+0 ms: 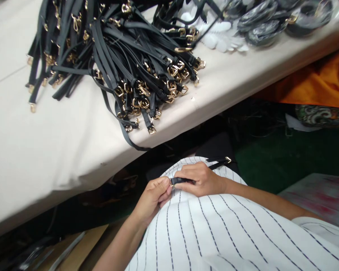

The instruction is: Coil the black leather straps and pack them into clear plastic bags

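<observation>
Close to my body, both hands are on one black strap [178, 181] with a small gold-coloured buckle at its end. My left hand [155, 192] pinches that buckle end between thumb and fingers, covering part of it. Just to the right, my right hand [199, 178] is closed around the strap, its fingertips close to the buckle. Beyond the right hand, a black strap portion [218, 163] with gold-coloured hardware lies over the striped shirt. On the table in front is a large heap of black straps [130, 64] with gold buckles and clasps.
The pale-covered table [59, 150] runs diagonally ahead, its front edge between the heap and my hands. White gloves [220, 37] and plastic-wrapped black bundles [260, 24] lie at the back right. Orange cloth [313, 82] hangs at right; cardboard [81, 244] is below left.
</observation>
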